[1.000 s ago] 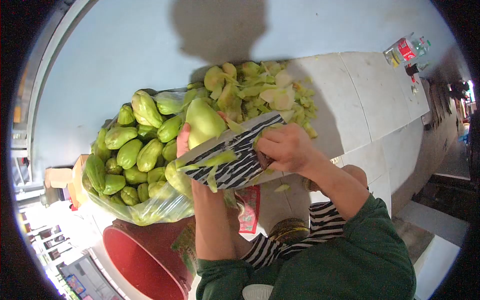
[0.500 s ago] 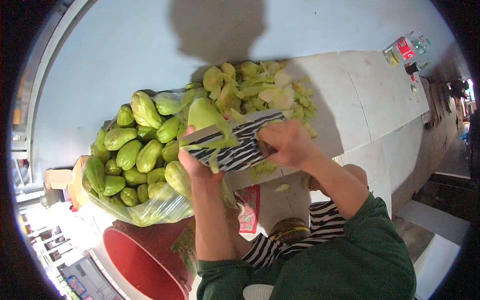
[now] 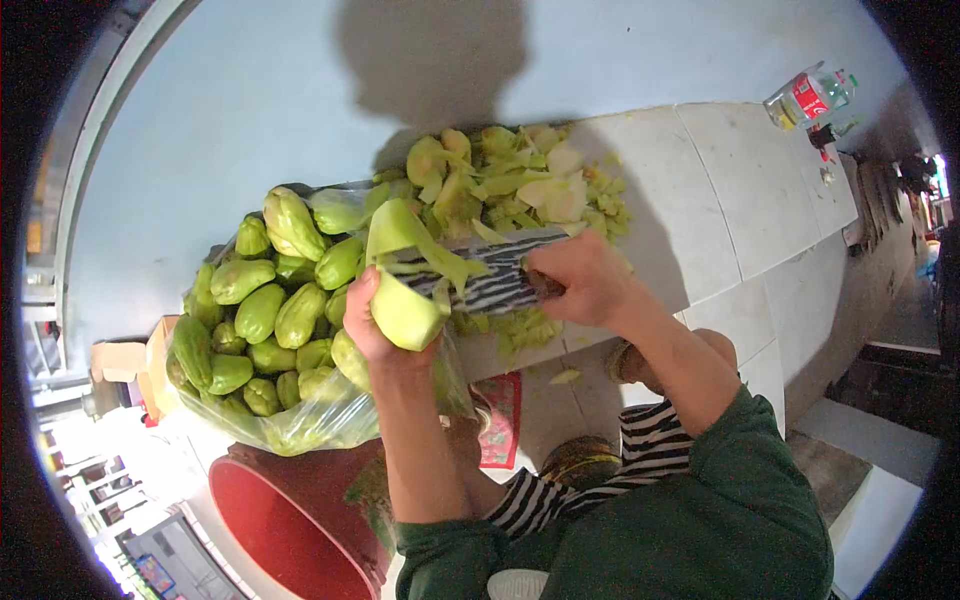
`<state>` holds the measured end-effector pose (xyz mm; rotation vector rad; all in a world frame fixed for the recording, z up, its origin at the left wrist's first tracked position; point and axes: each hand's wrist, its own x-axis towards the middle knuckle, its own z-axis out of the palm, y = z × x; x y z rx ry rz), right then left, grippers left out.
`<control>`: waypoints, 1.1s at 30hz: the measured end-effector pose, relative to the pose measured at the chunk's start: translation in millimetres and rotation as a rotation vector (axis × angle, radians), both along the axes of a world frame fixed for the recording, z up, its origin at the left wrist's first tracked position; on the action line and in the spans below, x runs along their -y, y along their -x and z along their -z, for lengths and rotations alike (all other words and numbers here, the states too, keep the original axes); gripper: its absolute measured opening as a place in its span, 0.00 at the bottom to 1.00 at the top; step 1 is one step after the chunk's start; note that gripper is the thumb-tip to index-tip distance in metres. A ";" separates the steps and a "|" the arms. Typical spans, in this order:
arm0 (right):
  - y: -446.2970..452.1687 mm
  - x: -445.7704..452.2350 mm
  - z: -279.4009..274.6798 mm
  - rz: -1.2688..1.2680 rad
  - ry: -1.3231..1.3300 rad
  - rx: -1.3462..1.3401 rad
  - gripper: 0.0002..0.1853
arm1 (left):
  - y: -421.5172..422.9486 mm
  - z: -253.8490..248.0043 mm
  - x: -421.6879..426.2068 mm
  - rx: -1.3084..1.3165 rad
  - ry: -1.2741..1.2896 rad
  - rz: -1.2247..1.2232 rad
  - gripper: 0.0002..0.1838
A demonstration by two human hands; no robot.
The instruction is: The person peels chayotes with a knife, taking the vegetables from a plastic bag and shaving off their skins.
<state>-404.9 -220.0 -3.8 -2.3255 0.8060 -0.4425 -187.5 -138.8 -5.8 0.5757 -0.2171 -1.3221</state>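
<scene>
My left hand [image 3: 372, 325] is wrapped round a pale green chayote [image 3: 406, 312], which is largely peeled. A broad cleaver [image 3: 505, 275] lies across the chayote, and its shiny blade mirrors black and white stripes. My right hand [image 3: 588, 282] grips the cleaver's dark handle. Strips of peel [image 3: 460, 268] cling to the blade beside the chayote. Just behind the blade spreads a heap of peelings and cut pieces [image 3: 545, 190]. Left of my left hand, a clear plastic bag [image 3: 330, 428] is full of whole green chayotes [image 3: 258, 310].
A red bucket [image 3: 265, 530] lies tipped below the bag, its mouth facing left. Plastic bottles [image 3: 805, 98] stand at the far right of the white tiled ledge [image 3: 700, 190]. A cardboard box [image 3: 155, 360] is at the left, and a wall rises behind the heap.
The blade has shifted right and turned more level, uncovering the lower part of the chayote. Both hands keep their grips. The peel strips on the blade have moved along with it.
</scene>
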 end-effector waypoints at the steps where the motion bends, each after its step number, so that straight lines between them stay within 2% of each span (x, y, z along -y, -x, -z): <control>1: -0.3 -2.1 -0.4 -0.019 0.024 0.078 0.10 | -3.9 8.3 -1.9 0.011 -0.004 0.012 0.31; 3: -2.9 -1.2 2.7 -0.040 0.047 0.156 0.11 | -5.5 11.7 -3.5 0.022 -0.009 0.022 0.32; 5: -6.5 1.8 12.6 0.137 0.103 0.120 0.11 | -1.7 6.7 -4.5 0.032 0.063 0.172 0.35; 7: -4.3 2.2 16.9 0.142 0.101 0.085 0.11 | 2.6 -0.3 -0.3 0.076 0.049 0.186 0.37; 9: -3.9 4.4 13.3 0.134 0.103 0.049 0.11 | 12.5 -11.4 1.7 0.024 -0.036 0.019 0.35; 12: -3.5 1.1 7.5 0.073 0.087 0.081 0.11 | 7.5 -6.4 -6.7 0.066 -0.011 0.131 0.38; 14: -8.5 10.6 10.8 0.298 -0.198 -0.154 0.11 | 7.2 -3.7 -3.2 0.020 0.074 0.227 0.36; 16: -6.8 9.7 11.5 0.287 -0.178 -0.142 0.12 | 7.7 -2.9 0.8 -0.025 0.163 0.317 0.34; 18: -7.5 8.3 9.7 0.258 -0.157 -0.135 0.12 | 12.8 -4.6 3.3 -0.102 -0.051 -0.023 0.30; 21: -7.7 -0.1 10.1 0.246 -0.165 -0.045 0.11 | 5.9 -0.2 8.1 -0.196 -0.081 -0.069 0.27; 23: -3.5 -2.7 17.4 0.058 0.023 0.027 0.13 | 10.1 -7.8 11.1 -0.167 -0.143 -0.090 0.27; 24: -3.9 -5.6 16.6 0.056 0.023 0.028 0.13 | 12.2 -11.3 12.0 -0.139 -0.207 -0.110 0.28; 25: -4.7 -9.1 15.1 -0.010 0.176 0.057 0.15 | 3.2 3.6 8.3 -0.077 -0.175 -0.096 0.27; 26: -5.6 -11.7 14.8 -0.075 0.327 0.086 0.18 | 2.1 8.6 8.7 -0.139 -0.102 -0.049 0.26; 27: -6.4 -13.0 15.6 -0.074 0.323 0.085 0.18 | 2.2 11.2 9.7 -0.202 -0.029 -0.001 0.26; 29: -7.8 -14.8 16.5 -0.106 0.406 0.089 0.22 | 4.1 13.3 11.4 -0.178 -0.075 -0.005 0.26; 33: -8.4 -17.5 14.6 -0.077 0.443 0.089 0.22 | 4.6 17.2 14.8 -0.160 -0.094 0.036 0.25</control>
